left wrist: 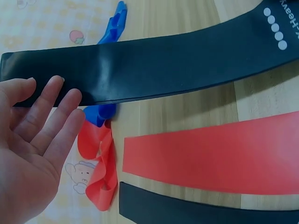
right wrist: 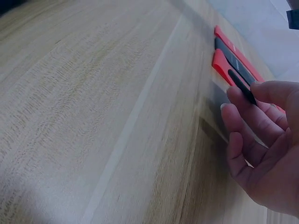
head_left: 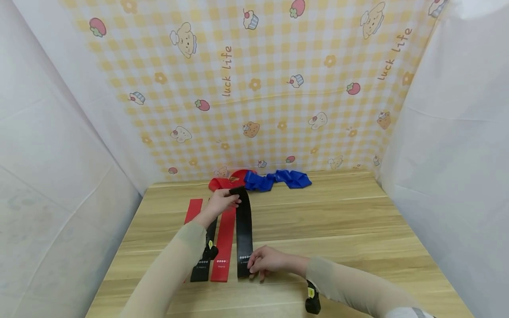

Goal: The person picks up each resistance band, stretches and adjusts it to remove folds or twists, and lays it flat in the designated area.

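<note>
A black resistance band [head_left: 244, 225] with a row of white dots and print near its front end is stretched lengthwise between both hands. My left hand [head_left: 220, 202] pinches its far end, lifted off the table. At the near end, my right hand [head_left: 270, 260] pinches the right edge between thumb and fingers. In the left wrist view the flat band [left wrist: 149, 70] runs from the left fingers toward its printed end. To its left a red band [head_left: 224, 243] lies flat, then another black band [head_left: 200, 273], then a further red band [head_left: 195, 208] partly covered by the left arm.
Crumpled at the back of the wooden table [head_left: 318, 229] are a red band [head_left: 220, 183] and blue bands [head_left: 258, 181], against a patterned cloth [head_left: 278, 110]. White cloth walls stand on both sides. Each wrist carries a black strap device.
</note>
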Motion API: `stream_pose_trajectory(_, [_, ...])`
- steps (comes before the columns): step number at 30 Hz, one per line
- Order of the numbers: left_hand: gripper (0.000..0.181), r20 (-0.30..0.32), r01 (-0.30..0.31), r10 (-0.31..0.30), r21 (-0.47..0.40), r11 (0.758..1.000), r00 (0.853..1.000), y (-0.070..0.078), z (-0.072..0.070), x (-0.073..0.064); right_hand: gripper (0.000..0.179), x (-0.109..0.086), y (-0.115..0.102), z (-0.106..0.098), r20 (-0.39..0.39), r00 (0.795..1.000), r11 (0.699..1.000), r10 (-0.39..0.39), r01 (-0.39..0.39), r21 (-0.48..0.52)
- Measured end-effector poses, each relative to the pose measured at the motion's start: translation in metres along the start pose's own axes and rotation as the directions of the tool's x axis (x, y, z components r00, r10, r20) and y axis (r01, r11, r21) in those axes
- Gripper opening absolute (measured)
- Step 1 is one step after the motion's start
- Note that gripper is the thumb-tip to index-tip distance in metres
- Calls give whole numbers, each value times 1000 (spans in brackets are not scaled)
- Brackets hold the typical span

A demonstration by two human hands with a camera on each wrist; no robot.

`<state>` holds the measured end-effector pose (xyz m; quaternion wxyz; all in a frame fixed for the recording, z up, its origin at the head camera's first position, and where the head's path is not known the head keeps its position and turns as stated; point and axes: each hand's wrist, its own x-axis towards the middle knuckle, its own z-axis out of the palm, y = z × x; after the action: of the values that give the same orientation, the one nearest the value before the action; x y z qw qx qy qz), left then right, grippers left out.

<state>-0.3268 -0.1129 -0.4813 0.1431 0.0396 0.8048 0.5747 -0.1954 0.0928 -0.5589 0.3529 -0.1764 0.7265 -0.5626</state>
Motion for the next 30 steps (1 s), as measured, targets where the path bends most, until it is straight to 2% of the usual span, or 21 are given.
stream_pose_trajectory(8, [24,16,-29,29,33,999,999,-1,11,2,3,8,3,5,5,1000,999,22,-22,-28])
stream_pose_trajectory(14, [21,22,-11,10,45,999,1000,0,19,0,6,9,0,8,-9,999,999,32,-32,-42])
stream_pose_trajectory(25, [20,28,4,-6,54,999,1000,-3,20,0,7,12,0,10,-5,999,997,45,-45,-59])
stream_pose_trajectory(30, [16,10,-1,0,91,996,1000,-7,23,-1,6,13,0,11,5,999,996,51,-51,-70])
